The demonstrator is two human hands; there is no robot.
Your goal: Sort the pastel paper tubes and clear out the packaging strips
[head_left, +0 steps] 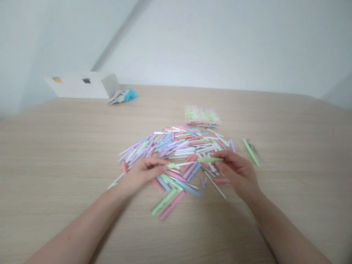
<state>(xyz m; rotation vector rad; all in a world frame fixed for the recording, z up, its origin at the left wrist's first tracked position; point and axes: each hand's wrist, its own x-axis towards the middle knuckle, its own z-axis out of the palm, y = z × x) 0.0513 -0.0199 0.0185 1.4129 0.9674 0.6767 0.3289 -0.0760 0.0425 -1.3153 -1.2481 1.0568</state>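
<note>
Above a pile of pen parts (165, 143), my left hand (147, 169) pinches a light green pen piece (171, 166) with a thin white refill (185, 164) sticking out to the right. Between the fingertips of my right hand (238, 169) is a light green pen barrel (207, 160), held level. The refill's far end lies close to the barrel's left end; blur hides whether it is inside. Pink, blue, purple, green and white pen pieces spread beneath both hands. A green pen (164, 201) and a pink pen (172, 206) lie at the pile's near edge.
Behind the pile are stacked small, colourful packs (202, 116). Another green pen (250, 152) lies to the right on the wooden table (299, 154). At the back left stand a white box (79, 86) and a crumpled grey and blue item (123, 96), near the wall.
</note>
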